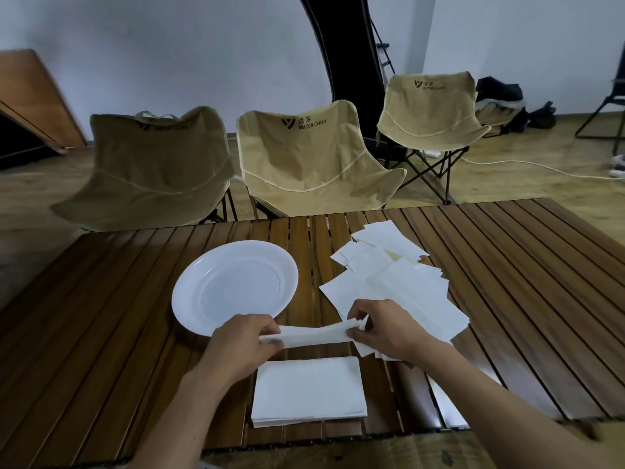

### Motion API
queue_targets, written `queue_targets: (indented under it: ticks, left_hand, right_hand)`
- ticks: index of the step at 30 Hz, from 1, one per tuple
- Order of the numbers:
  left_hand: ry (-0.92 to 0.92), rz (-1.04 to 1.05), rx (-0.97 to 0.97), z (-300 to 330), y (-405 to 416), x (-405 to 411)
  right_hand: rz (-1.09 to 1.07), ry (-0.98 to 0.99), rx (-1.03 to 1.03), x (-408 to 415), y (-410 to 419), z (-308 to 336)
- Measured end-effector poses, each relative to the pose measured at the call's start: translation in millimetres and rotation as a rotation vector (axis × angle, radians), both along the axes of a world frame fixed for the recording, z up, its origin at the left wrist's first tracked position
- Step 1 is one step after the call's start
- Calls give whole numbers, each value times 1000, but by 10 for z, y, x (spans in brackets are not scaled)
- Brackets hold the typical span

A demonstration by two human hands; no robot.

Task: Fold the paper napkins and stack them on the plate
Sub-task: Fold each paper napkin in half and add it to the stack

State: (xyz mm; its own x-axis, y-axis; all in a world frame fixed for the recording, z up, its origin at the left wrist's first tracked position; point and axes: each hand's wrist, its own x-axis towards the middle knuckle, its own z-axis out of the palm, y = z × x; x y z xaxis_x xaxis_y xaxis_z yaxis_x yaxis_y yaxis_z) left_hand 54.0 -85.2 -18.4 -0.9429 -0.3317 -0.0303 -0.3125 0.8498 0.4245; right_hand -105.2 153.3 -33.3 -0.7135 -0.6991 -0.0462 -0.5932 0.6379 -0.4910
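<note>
A white round plate [233, 286] lies empty on the slatted wooden table [507, 265]. To its right several loose white napkins [399, 282] lie spread in a fan. A folded napkin stack [307, 390] rests near the table's front edge. Just above that stack, my left hand [240, 346] and my right hand [382, 330] pinch the two ends of one white napkin [314, 335], held stretched between them in the air. The right hand covers part of the fan's near edge.
Three beige folding camp chairs [311, 157] stand behind the table. A slanted wooden board leans at the far left. Bags and a white cable lie on the floor at the back right.
</note>
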Motion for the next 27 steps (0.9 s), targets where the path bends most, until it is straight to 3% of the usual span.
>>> queue_targets:
  ticks: [3,6,12,20,27]
  left_hand:
    - [90,10,-40,67,-2,-47]
    - [210,51,57,127,-42,-77]
    - [-25,-21,39,-55,-82,-2]
    - [85,60,89,30,-129,-68]
    - [123,56,83,14,-137,-33]
  right_hand:
    - [-9,20,-32,-3,-10,28]
    - [-38,-20,-126,-34,-8,79]
    - [-37,-27,-18,-93,60,-52]
    - [-69,42,-134,-131,49,1]
    - [-56,-4,-74,-104,68,-9]
